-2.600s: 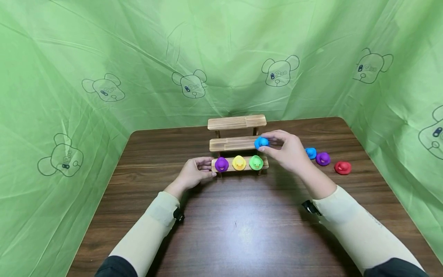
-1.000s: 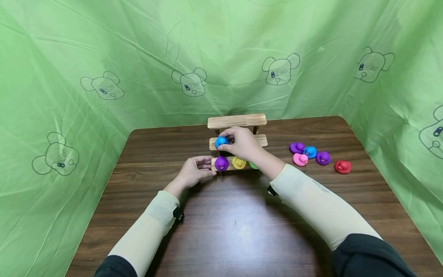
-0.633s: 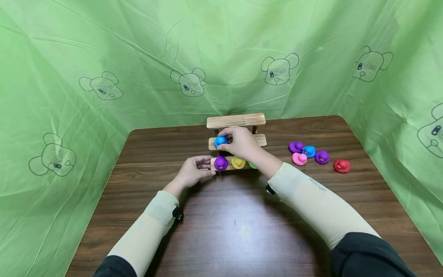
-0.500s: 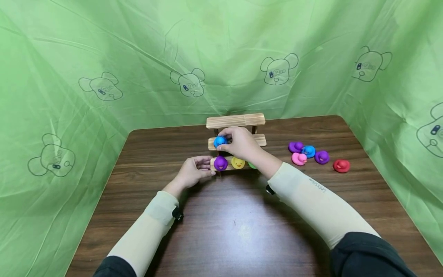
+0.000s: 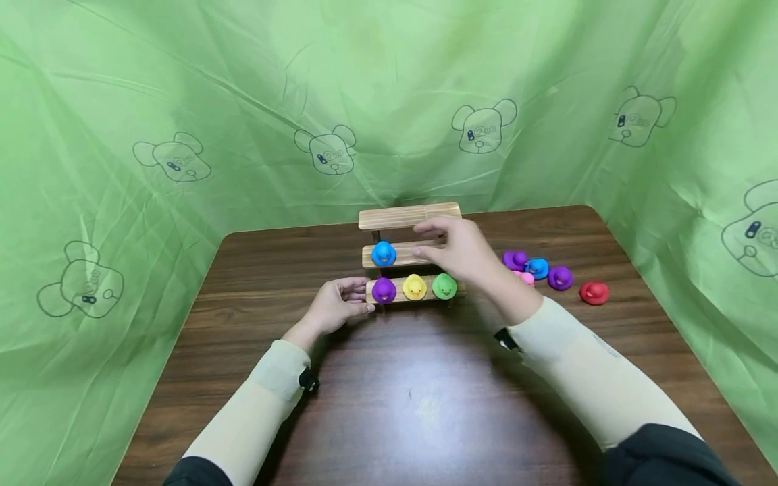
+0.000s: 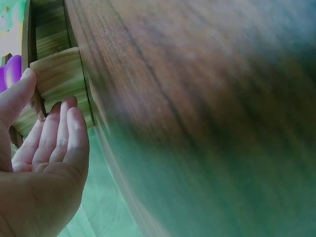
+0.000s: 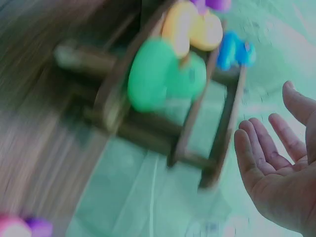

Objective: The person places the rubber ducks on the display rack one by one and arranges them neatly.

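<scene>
A three-tier wooden stand (image 5: pixel 395 217) stands at the back of the table. On its lowest tier sit a purple rubber duck (image 5: pixel 383 290), a yellow duck (image 5: pixel 415 287) and a green duck (image 5: pixel 444 286). A blue duck (image 5: pixel 383 254) rests at the left end of the middle tier; the top tier bears nothing. My left hand (image 5: pixel 331 307) holds the lowest tier's left end, thumb in front and fingers at the side, as the left wrist view (image 6: pixel 44 163) shows. Holding nothing, my right hand (image 5: pixel 464 250) hovers over the middle tier's right part, fingers spread apart from the thumb.
Right of the stand lie a purple duck (image 5: pixel 514 260), a blue duck (image 5: pixel 537 268), a partly hidden pink duck (image 5: pixel 524 277), another purple duck (image 5: pixel 560 277) and a red duck (image 5: pixel 594 293). A green curtain (image 5: pixel 401 101) surrounds the wooden table (image 5: pixel 389 391).
My right hand carried the blue duck left to the middle tier's left end, let it go and has drawn back to the right. The left hand has stayed at the stand.
</scene>
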`<state>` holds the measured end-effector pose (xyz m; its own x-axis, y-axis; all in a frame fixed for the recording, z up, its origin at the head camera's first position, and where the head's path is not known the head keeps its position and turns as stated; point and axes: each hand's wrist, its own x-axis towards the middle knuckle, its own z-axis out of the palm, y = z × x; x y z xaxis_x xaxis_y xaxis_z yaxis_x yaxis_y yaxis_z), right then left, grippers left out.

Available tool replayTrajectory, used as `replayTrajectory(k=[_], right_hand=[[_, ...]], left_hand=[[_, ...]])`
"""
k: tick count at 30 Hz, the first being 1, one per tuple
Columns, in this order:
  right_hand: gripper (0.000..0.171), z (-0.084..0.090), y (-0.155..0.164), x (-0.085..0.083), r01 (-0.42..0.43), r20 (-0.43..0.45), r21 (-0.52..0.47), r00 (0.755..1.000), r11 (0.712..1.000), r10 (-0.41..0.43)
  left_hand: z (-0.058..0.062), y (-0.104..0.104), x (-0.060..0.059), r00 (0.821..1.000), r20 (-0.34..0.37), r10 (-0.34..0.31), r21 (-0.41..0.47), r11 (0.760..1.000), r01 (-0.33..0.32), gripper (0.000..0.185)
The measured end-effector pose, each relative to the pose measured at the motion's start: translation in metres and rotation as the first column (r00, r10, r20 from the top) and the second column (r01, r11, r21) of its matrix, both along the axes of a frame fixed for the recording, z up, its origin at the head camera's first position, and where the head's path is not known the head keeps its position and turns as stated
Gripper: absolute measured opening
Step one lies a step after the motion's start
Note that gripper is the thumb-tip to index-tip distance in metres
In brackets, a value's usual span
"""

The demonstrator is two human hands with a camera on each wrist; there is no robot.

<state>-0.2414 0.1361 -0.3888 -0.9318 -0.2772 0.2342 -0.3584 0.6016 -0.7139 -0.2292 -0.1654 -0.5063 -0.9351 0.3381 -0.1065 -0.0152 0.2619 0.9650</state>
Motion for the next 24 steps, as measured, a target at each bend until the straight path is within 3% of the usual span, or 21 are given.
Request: replayTrajectory(k=[8, 13, 18, 24], right_hand=[[0.039, 0.001, 0.104, 0.017, 0.205, -0.059, 0.043, 0.978, 0.978, -0.202], [0.045, -0.009, 0.169, 0.031, 0.306, 0.001, 0.137, 0.951, 0.942, -0.309], [0.06, -0.035, 0.226, 0.035, 0.32, 0.083, 0.296, 0.93, 0.9, -0.357], [0.079, -0.063, 0.273, 0.041, 0.222, 0.244, 0.445, 0.902, 0.867, -0.356]], left_hand=[[-0.001, 0.0, 0.0, 1.0, -0.018, 0.003, -0.012, 1.0, -0.003, 0.06], [-0.001, -0.001, -0.001, 1.0, -0.022, 0.0, -0.018, 1.0, -0.001, 0.06], [0.0, -0.001, 0.0, 1.0, -0.02, 0.008, -0.019, 1.0, -0.008, 0.059], [0.003, 0.0, 0.001, 1.0, -0.013, 0.014, -0.026, 1.0, -0.015, 0.057]])
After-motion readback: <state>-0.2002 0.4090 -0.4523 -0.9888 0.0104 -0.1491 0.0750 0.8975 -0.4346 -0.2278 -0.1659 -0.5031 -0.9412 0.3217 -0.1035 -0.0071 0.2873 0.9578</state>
